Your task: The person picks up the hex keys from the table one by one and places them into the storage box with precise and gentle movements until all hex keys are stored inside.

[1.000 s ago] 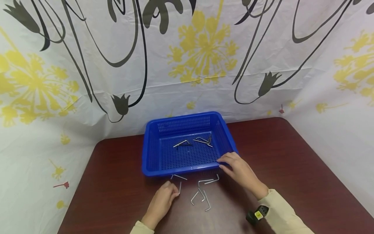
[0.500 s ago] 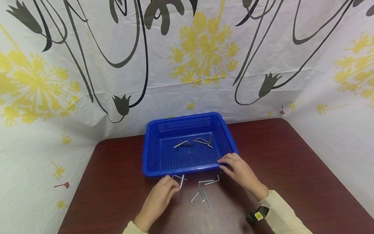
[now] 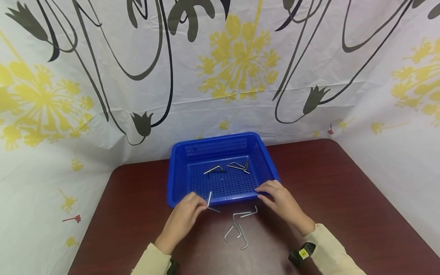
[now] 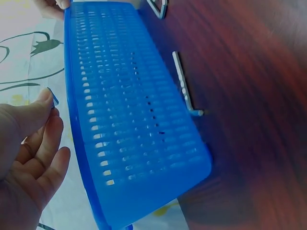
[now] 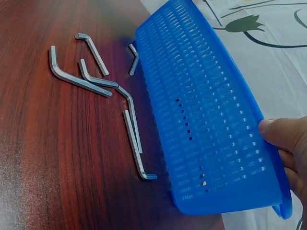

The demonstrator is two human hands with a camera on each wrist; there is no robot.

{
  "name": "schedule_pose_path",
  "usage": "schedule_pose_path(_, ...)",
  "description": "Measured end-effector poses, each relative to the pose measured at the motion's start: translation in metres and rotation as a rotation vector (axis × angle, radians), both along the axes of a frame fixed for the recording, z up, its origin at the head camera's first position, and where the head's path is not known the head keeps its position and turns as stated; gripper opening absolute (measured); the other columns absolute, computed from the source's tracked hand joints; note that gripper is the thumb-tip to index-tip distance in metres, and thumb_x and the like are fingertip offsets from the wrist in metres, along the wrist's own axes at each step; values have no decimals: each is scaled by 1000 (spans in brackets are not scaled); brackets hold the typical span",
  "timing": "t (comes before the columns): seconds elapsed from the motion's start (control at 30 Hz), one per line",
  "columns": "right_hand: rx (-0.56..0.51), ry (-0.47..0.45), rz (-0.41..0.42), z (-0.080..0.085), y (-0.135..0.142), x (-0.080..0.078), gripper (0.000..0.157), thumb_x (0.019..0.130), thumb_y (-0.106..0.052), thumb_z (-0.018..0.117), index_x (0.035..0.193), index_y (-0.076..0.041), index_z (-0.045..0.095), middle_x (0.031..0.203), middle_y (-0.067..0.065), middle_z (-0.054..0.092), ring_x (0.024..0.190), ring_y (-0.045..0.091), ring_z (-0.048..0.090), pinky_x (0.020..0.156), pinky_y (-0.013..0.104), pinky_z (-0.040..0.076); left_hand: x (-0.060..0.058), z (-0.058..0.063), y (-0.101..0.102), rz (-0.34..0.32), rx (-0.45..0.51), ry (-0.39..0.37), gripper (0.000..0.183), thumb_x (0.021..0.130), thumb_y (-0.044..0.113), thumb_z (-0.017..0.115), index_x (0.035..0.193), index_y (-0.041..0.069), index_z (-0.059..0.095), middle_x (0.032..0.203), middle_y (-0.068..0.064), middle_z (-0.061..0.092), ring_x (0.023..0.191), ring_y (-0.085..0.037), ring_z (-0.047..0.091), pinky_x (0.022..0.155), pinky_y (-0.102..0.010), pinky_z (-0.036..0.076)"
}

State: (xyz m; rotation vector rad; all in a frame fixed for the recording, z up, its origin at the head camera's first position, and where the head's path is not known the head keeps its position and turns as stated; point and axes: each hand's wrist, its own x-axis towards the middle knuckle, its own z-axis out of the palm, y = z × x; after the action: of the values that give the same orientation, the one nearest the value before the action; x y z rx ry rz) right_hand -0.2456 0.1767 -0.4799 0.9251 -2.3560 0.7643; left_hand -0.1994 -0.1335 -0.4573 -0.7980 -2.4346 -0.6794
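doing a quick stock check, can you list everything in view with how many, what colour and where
Rectangular perforated plastic basket: 1, blue, far middle of the table
Loose L-shaped metal hex keys: 6, silver, on the table in front of the basket
Basketed L-shaped metal hex keys: several, silver, some looking dark, on the basket floor; exact count unclear
Held L-shaped metal hex key: 1, silver, at the basket's near rim
Wood-look table: 1, red-brown, under everything
Flower-print cloth: white, grey and yellow print, behind and beside the table; number of pieces unclear
Wrist devices: 2, black, one with a yellow patch, at the wrists
Sleeves: 2, cream, bottom edge
Left hand: 1, pinching the held key
Right hand: 1, gripping the basket's near-right rim
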Motion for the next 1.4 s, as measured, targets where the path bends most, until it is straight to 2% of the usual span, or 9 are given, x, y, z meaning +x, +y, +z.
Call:
schedule_pose_path(0.37, -52, 35, 46, -7, 2, -2, 22, 72, -5, 76, 93, -7, 70, 92, 0, 63, 89, 18, 55, 77, 32, 47, -20, 16, -4, 12, -60, -82, 9, 81, 6, 70, 83, 11, 63, 79, 5, 54, 75, -9, 52, 67, -25, 49)
schedule_pose_path(0.67, -81, 34, 45, -13, 3, -3, 22, 71, -4, 76, 92, -7, 70, 92, -1, 63, 90, 17, 55, 80, 24, 43, -37, 25, -9, -20, -69, -47, 7, 82, 6, 69, 85, 10, 63, 80, 3, 55, 75, -11, 53, 68, -25, 49)
schedule_pose_path(1.0, -125, 38, 57, -14, 3, -4, 23, 70, -2, 76, 92, -6, 70, 92, -2, 64, 89, 17, 55, 81, 18, 41, -59, 38, -8, -23, -79, -53, 4, 84, 6, 66, 87, 6, 63, 82, 0, 57, 78, -15, 55, 70, -27, 49)
schedule_pose_path(1.4, -136, 41, 58, -17, 4, -4, 23, 70, -1, 75, 92, -5, 70, 92, -2, 63, 89, 17, 55, 81, 19, 41, -82, 49, -6, 0, -136, -133, 6, 87, 10, 63, 89, 4, 63, 83, -2, 57, 76, -15, 53, 67, -28, 48)
